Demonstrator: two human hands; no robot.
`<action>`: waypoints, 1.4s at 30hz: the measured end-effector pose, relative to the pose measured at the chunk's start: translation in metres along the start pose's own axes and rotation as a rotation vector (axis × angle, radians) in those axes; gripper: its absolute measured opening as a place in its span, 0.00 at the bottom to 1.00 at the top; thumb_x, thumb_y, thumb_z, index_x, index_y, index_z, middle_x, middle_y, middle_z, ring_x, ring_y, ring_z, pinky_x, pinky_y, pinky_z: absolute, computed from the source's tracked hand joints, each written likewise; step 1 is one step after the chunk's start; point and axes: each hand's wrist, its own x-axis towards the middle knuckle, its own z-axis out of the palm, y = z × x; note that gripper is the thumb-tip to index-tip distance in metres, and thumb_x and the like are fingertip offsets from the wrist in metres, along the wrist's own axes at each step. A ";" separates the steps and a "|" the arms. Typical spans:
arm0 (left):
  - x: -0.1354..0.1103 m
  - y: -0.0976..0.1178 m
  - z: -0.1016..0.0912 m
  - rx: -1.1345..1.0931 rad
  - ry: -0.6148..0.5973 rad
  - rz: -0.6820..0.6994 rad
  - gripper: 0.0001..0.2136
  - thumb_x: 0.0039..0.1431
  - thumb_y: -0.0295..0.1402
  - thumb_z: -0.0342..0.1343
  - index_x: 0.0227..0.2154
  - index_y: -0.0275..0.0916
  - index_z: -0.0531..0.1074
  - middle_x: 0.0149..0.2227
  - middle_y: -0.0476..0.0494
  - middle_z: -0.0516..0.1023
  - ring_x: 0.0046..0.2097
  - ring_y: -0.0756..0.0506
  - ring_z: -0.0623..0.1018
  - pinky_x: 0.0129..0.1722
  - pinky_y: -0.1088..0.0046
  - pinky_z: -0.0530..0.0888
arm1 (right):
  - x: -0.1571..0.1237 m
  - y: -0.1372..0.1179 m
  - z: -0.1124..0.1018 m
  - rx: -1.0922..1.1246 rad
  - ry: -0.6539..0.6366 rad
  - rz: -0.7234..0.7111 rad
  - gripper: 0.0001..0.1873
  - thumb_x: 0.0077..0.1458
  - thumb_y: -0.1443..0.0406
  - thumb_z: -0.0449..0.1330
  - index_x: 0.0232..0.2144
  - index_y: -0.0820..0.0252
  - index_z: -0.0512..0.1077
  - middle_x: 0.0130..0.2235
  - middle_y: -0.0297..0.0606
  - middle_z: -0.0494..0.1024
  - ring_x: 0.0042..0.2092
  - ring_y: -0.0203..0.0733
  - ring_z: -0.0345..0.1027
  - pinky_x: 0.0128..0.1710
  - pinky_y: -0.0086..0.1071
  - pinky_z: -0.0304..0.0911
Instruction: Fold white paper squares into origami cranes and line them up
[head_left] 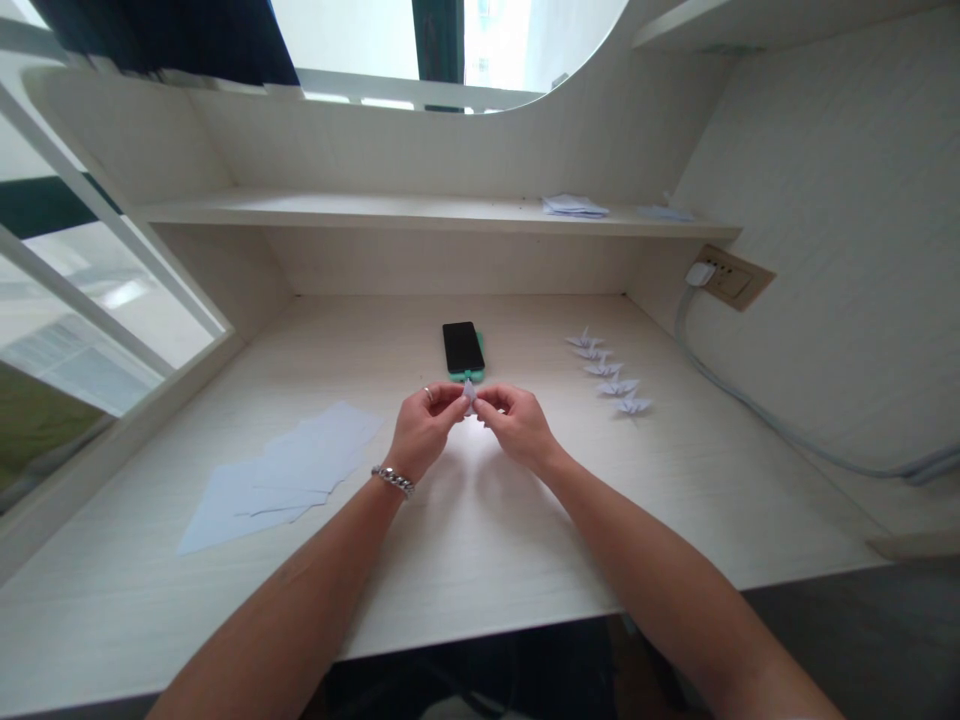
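Between my two hands is a small piece of folded white paper [469,393], upright and pointed at the top. My left hand [427,425], with a ring and a chain bracelet, pinches its left side. The fingers of my right hand [519,422] close on its right side. Just beyond the fingertips lies a black-screened phone [463,348] with a green edge showing. Several folded paper cranes [602,368] stand in a slanting row to the right. Loose white paper sheets [292,465] overlap on the desk at the left.
The pale wooden desk [645,520] runs under a shelf [375,208] that holds a stack of white paper [574,206]. On the right wall, a white plug [700,274] sits in a socket [736,277], its grey cable [750,405] trailing along the desk's right side. A mirror [450,50] hangs above.
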 end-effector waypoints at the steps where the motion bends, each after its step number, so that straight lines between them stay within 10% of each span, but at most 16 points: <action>1: 0.000 0.000 0.000 0.003 0.001 -0.002 0.14 0.42 0.37 0.68 0.30 0.32 0.77 0.30 0.43 0.80 0.32 0.48 0.77 0.37 0.69 0.74 | 0.000 0.000 0.000 0.006 0.000 0.004 0.09 0.52 0.61 0.60 0.31 0.62 0.76 0.30 0.39 0.79 0.31 0.38 0.70 0.31 0.31 0.66; 24: 0.000 0.002 -0.003 0.026 -0.180 -0.100 0.14 0.40 0.38 0.70 0.24 0.33 0.77 0.24 0.45 0.77 0.27 0.50 0.74 0.29 0.74 0.69 | 0.004 0.004 -0.003 0.189 -0.041 0.081 0.14 0.47 0.56 0.66 0.28 0.62 0.74 0.26 0.36 0.76 0.28 0.38 0.69 0.29 0.32 0.66; 42: -0.003 0.001 -0.004 0.248 -0.146 0.080 0.11 0.48 0.38 0.65 0.28 0.34 0.78 0.28 0.41 0.81 0.30 0.45 0.79 0.32 0.71 0.74 | 0.004 0.004 -0.004 0.198 -0.056 0.052 0.13 0.46 0.57 0.66 0.27 0.61 0.74 0.27 0.35 0.75 0.29 0.37 0.68 0.30 0.31 0.65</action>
